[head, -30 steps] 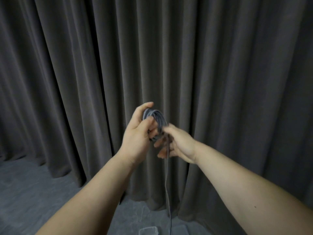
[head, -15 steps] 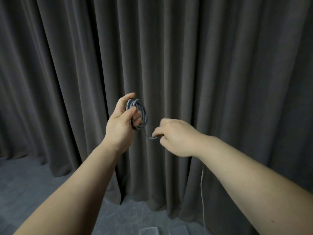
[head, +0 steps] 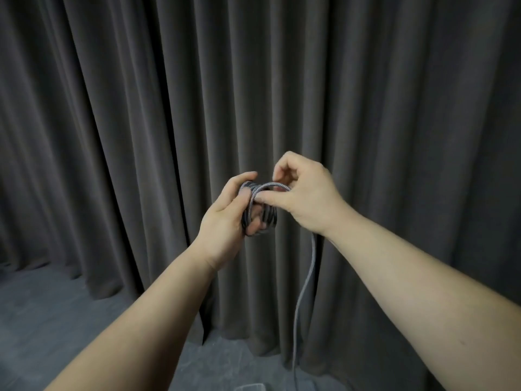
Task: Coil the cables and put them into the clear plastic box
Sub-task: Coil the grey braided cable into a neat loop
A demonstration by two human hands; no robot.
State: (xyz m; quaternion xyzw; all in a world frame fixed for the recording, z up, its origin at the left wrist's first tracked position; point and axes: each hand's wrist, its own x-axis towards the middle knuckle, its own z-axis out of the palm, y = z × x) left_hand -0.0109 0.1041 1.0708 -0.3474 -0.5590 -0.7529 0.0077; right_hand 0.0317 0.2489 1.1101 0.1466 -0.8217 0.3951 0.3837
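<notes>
A grey braided cable [head: 269, 218] is wound in several loops around the fingers of my left hand [head: 225, 221], which grips the coil at chest height. My right hand [head: 304, 193] pinches the free strand between thumb and fingers and lays an arc of it over the top of the coil. The loose tail [head: 303, 294] hangs from under my right wrist down to the floor. The rim of the clear plastic box [head: 251, 387] just shows at the bottom edge of the view.
A dark grey pleated curtain [head: 141, 136] fills the whole background. Grey floor [head: 42, 320] shows at the lower left and bottom, below my forearms.
My right hand rose from beside the coil and brought the strand over its top. Both hands shifted right, and the coil now lies flatter in my left hand.
</notes>
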